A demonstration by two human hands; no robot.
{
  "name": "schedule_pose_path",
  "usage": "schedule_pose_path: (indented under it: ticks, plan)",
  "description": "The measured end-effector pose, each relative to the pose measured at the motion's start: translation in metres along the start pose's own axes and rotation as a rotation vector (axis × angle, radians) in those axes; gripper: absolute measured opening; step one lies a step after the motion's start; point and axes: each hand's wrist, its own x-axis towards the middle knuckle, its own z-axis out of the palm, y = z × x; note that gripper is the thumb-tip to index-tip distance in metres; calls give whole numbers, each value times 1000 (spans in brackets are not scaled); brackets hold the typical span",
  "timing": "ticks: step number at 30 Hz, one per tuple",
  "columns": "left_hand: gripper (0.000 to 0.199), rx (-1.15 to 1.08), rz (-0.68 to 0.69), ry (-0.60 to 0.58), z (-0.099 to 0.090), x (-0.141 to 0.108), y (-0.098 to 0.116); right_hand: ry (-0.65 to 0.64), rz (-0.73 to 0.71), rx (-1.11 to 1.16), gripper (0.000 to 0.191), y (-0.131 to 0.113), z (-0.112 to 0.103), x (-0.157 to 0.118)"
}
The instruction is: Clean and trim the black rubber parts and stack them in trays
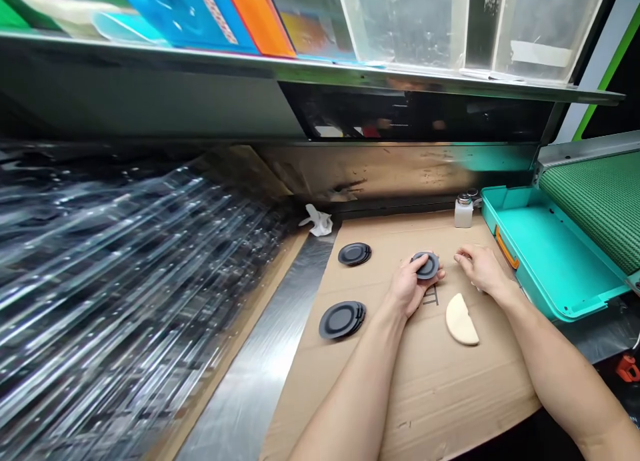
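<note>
My left hand (407, 286) is closed around a dark grey round plastic disc (429, 266), thumb on top and fingers beneath. Just to the right, apart from the disc, my right hand (481, 269) is curled with thumb and forefinger close together; whatever the fingers pinch, if anything, is too small to make out. Below the hands a cream half-round pad (461, 321) lies on the cardboard sheet (430, 394). Left of my left hand are two small piles of similar dark discs, a farther pile (353, 253) and a nearer pile (340, 320).
A small bottle with a metal cap (463, 212) stands at the cardboard's back edge. To the right are a teal tray (555, 308) with an orange latch and a green conveyor belt (600, 191). Crumpled tissue (319, 221) and clear plastic (125, 281) lie left. A shelf (320, 71) overhangs the back.
</note>
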Motion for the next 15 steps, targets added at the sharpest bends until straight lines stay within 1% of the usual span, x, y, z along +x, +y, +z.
schedule_pose_path:
  ticks: [2,3,5,7,9,12,15]
  plan:
    - [24,99,46,-10,1,0,-5,52,-114,146,16,-6,6,-1]
    - [28,148,75,-4,1,-1,-8,71,-149,209,15,-10,9,-1]
    - [33,220,132,-3,2,0,-13,100,-186,305,15,-17,14,-4]
    - [38,256,175,-26,1,1,-17,102,-198,365,13,-21,19,-6]
    - [42,274,198,-32,0,2,-18,70,-183,389,10,-22,24,-7]
    - [42,343,239,11,-2,2,-18,46,-151,337,7,-22,29,-7]
    - [45,427,282,67,-3,2,-19,29,-186,282,15,-22,29,-7]
